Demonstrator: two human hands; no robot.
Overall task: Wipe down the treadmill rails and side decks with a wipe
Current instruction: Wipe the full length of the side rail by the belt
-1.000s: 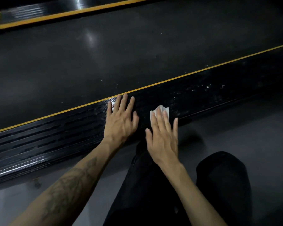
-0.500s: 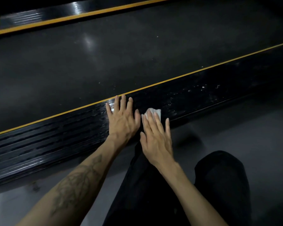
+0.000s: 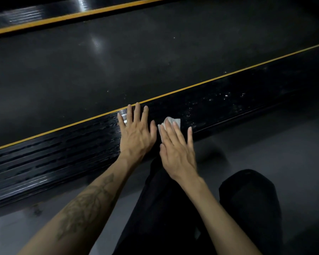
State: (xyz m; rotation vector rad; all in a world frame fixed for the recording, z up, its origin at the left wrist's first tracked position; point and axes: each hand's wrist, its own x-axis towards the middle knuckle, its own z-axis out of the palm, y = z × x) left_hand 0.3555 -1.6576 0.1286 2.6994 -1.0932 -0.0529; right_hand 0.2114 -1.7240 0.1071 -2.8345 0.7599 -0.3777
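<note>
The near side deck (image 3: 63, 148) of the treadmill is black and ribbed, with a yellow stripe along its inner edge. It runs diagonally from lower left to upper right. My left hand (image 3: 136, 133) lies flat on it with straight, spread fingers. Just to its right, my right hand (image 3: 177, 148) presses a small white wipe (image 3: 170, 120) against the deck with straight fingers. Only the wipe's far edge shows past my fingertips. White specks dot the deck to the right of the wipe.
The wide dark belt (image 3: 136, 57) lies beyond the deck. The far side deck (image 3: 44, 15), also yellow-striped, crosses the top left. Grey floor (image 3: 265, 148) lies on the near side. My legs in black trousers (image 3: 173, 218) fill the bottom centre.
Over the last second both hands first slid slightly left along the deck, then my right hand moved the wipe back a little to the right. My left hand stays flat.
</note>
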